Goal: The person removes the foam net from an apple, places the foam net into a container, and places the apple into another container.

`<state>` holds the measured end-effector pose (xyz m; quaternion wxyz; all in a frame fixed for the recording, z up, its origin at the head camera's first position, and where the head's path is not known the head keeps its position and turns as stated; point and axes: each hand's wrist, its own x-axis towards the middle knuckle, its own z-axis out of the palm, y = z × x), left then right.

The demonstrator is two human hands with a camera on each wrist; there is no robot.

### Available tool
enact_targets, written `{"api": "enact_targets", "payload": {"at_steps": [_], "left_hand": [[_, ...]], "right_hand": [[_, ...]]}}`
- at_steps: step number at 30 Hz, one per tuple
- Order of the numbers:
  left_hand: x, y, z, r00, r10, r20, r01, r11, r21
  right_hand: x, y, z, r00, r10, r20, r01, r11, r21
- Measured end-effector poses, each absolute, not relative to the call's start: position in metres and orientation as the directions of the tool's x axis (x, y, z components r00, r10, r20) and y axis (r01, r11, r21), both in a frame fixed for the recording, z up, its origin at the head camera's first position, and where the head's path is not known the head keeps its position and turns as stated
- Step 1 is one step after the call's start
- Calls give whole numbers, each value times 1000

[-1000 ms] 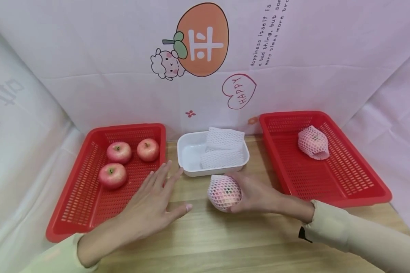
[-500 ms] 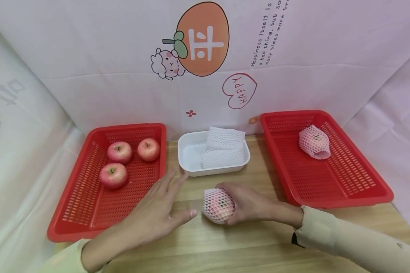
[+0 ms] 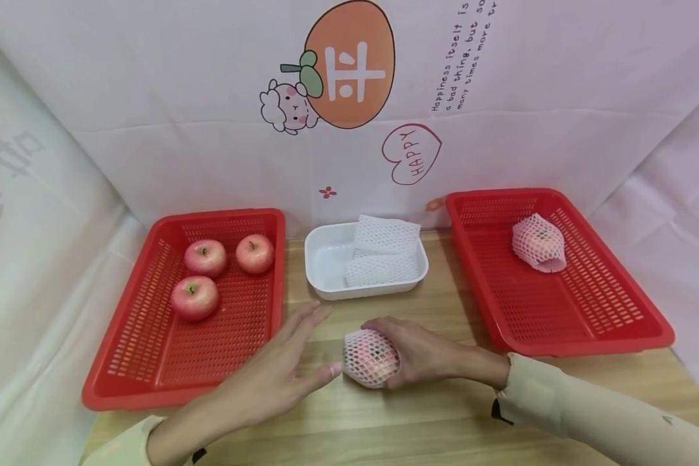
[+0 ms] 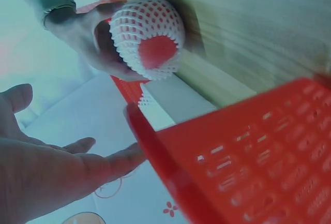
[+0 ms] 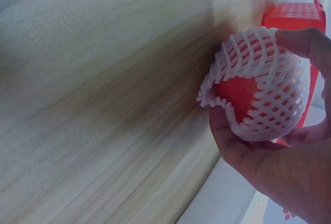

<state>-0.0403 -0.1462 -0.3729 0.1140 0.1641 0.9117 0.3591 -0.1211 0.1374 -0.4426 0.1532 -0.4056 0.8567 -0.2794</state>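
Note:
An apple in a white foam net (image 3: pixel 371 360) is at the front middle of the wooden table, and my right hand (image 3: pixel 422 353) grips it from the right. The right wrist view shows thumb and fingers curled round the netted apple (image 5: pixel 264 87), with red skin bare at the net's opening. My left hand (image 3: pixel 276 369) holds nothing; its fingers are spread, the thumb tip just left of the net. In the left wrist view the left hand (image 4: pixel 57 167) lies beside the red basket's rim (image 4: pixel 170 175), apart from the netted apple (image 4: pixel 147 38).
The left red basket (image 3: pixel 93 382) holds three bare apples (image 3: pixel 195 298). A white tray (image 3: pixel 326 292) at the back middle contains folded foam nets (image 3: pixel 384 268). Inside the right red basket (image 3: pixel 483 291) lies another netted apple (image 3: pixel 538 243). A printed white cloth (image 3: pixel 210 77) hangs behind.
My right hand has brought the netted apple toward the table's front and slightly left. My left hand has shifted a little right and frontward, its fingers still spread.

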Motion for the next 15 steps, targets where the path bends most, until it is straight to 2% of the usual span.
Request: {"api": "enact_targets", "payload": {"at_steps": [6, 15], "left_hand": [[-39, -141, -375, -912, 407, -39, 239, 607, 758], [-38, -135, -383, -909, 415, 17, 275, 570, 774]], "right_hand": [[-122, 139, -444, -612, -787, -79, -588, 520, -619], [-126, 144, -445, -572, -812, -114, -575, 496, -651]]}}
